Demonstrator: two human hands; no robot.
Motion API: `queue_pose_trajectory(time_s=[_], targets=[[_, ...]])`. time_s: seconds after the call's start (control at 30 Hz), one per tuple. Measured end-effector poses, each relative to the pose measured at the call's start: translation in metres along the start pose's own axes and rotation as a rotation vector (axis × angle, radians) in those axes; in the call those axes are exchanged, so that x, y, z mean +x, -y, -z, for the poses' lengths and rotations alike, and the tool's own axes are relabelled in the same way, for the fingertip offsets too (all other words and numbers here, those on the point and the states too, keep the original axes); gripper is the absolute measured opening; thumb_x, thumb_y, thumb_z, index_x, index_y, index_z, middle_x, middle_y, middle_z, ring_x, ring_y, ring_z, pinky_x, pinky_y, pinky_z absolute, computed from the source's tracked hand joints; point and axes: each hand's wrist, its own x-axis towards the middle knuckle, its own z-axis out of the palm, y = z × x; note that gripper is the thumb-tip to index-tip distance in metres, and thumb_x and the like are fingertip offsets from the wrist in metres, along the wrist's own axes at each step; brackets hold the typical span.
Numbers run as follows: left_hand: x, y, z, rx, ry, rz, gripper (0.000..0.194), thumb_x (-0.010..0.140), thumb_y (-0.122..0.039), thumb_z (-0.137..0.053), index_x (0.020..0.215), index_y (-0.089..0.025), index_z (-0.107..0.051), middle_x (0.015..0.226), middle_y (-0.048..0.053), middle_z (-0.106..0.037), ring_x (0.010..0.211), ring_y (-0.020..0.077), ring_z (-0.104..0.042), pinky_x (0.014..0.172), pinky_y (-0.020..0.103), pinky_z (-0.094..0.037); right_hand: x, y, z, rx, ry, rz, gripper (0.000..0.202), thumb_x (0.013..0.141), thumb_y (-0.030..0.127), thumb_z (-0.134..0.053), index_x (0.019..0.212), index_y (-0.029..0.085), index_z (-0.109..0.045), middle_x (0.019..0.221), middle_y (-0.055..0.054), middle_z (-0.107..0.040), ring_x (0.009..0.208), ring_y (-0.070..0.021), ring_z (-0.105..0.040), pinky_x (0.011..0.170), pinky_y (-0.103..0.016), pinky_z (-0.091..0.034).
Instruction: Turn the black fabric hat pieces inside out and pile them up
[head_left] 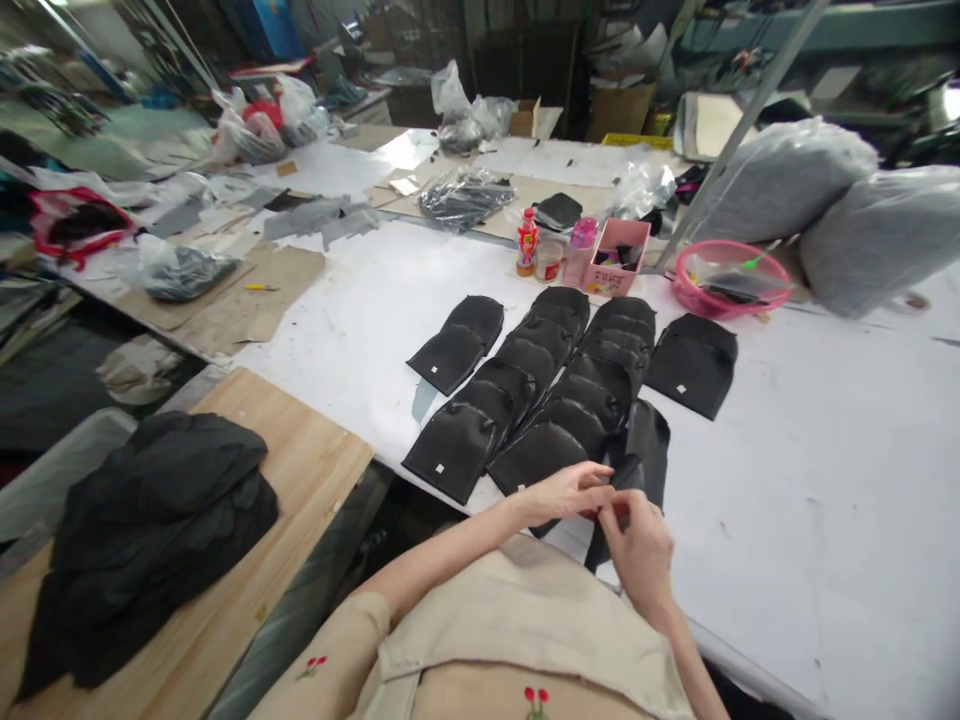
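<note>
My left hand [574, 494] and my right hand [637, 540] meet at the table's near edge, fingers pinched together on a black piece [646, 450]. What exactly lies between the fingertips is too small to tell. Part of this piece stands up folded behind my fingers, and a dark part hangs below them. Just beyond, two overlapping rows of black pieces [454, 445] run away across the white table. One separate black piece [457, 345] lies to the left of the rows and another [694, 365] to the right; both carry a small white square.
A pink basin [731, 278], a pink box [619, 258], a red-capped bottle [527, 243] and a jar [550, 262] stand behind the rows. Grey stuffed bags [885, 240] sit at the right. Black cloth [157, 540] covers part of a wooden board [300, 450] at the left.
</note>
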Motion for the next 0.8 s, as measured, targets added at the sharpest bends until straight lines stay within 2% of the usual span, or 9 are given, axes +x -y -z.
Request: queue_pose_trajectory(time_s=[0.17,0.27,0.33,0.43,0.5,0.57,0.67,0.73,0.8], targets=[[-0.008,-0.005,0.002,-0.030,-0.212,-0.081,0.014,0.076,-0.025,-0.066,0.081,-0.013,-0.061,0.073,0.000,-0.056,0.064,0.0096,-0.047,0.059,0.022,-0.038,-0.009,0.041,-0.010,0.102,0.082,0.287,0.016,0.089,0.015,-0.051,0.073,0.021,-0.051,0.065,0.000,-0.057,0.070,-0.0175,-0.056,0.087,-0.036,-0.044],[-0.019,-0.009,0.013,-0.005,-0.243,-0.158,0.008,0.074,-0.018,-0.062,0.081,-0.012,-0.062,0.075,0.000,-0.059,0.070,0.0102,-0.050,0.066,0.021,-0.040,-0.002,0.050,0.002,0.190,0.135,0.365,0.013,0.091,0.016,-0.053,0.079,0.021,-0.055,0.071,0.001,-0.061,0.075,-0.0167,-0.059,0.089,-0.035,-0.045],[-0.028,-0.010,0.022,-0.039,-0.250,-0.180,0.012,0.074,-0.017,-0.061,0.086,-0.014,-0.063,0.080,0.000,-0.061,0.075,0.0112,-0.053,0.071,0.022,-0.041,0.005,0.047,0.015,0.219,0.037,0.306,0.007,0.091,0.018,-0.055,0.085,0.021,-0.057,0.082,-0.002,-0.065,0.084,-0.0179,-0.060,0.086,-0.033,-0.046],[-0.040,-0.009,0.034,-0.103,-0.278,-0.158,0.015,0.072,-0.016,-0.063,0.087,-0.015,-0.063,0.081,-0.001,-0.063,0.076,0.0109,-0.054,0.071,0.021,-0.041,0.020,0.023,0.028,0.173,-0.165,0.072,0.006,0.093,0.025,-0.054,0.091,0.020,-0.058,0.091,-0.006,-0.064,0.091,-0.0206,-0.060,0.084,-0.035,-0.047],[-0.047,-0.008,0.039,-0.132,-0.284,-0.154,0.014,0.071,-0.014,-0.063,0.084,-0.015,-0.062,0.077,-0.001,-0.062,0.073,0.0100,-0.053,0.069,0.020,-0.040,0.030,-0.005,0.027,0.133,-0.179,-0.073,0.014,0.094,0.030,-0.050,0.091,0.019,-0.059,0.091,-0.007,-0.063,0.089,-0.0224,-0.061,0.082,-0.038,-0.049],[-0.051,-0.008,0.041,-0.141,-0.262,-0.154,0.010,0.071,-0.013,-0.062,0.080,-0.015,-0.060,0.072,-0.002,-0.060,0.068,0.0089,-0.051,0.065,0.019,-0.038,0.039,-0.036,0.018,0.147,-0.069,-0.166,0.020,0.093,0.033,-0.047,0.096,0.019,-0.060,0.094,-0.009,-0.062,0.082,-0.0220,-0.062,0.075,-0.039,-0.052],[-0.053,-0.012,0.037,-0.092,-0.202,-0.136,0.005,0.072,-0.014,-0.061,0.077,-0.015,-0.059,0.066,-0.003,-0.057,0.062,0.0081,-0.048,0.061,0.018,-0.036,0.047,-0.076,-0.002,0.171,0.095,-0.182,0.033,0.087,0.030,-0.052,0.118,0.022,-0.057,0.111,-0.010,-0.058,0.092,-0.0246,-0.063,0.078,-0.042,-0.054],[-0.053,-0.016,0.031,-0.040,-0.154,-0.132,0.006,0.073,-0.016,-0.062,0.079,-0.015,-0.059,0.067,-0.002,-0.058,0.063,0.0088,-0.049,0.061,0.019,-0.037,0.051,-0.094,-0.015,0.218,0.216,-0.155,0.049,0.079,0.028,-0.059,0.128,0.028,-0.052,0.119,-0.009,-0.055,0.101,-0.0263,-0.061,0.083,-0.044,-0.053],[-0.052,-0.022,0.024,0.029,-0.093,-0.134,0.008,0.073,-0.017,-0.062,0.080,-0.014,-0.060,0.068,-0.001,-0.057,0.064,0.0096,-0.049,0.061,0.020,-0.037,0.055,-0.106,-0.027,0.359,0.287,-0.170,0.060,0.074,0.030,-0.064,0.132,0.031,-0.049,0.125,-0.009,-0.054,0.106,-0.0269,-0.059,0.086,-0.045,-0.052]])
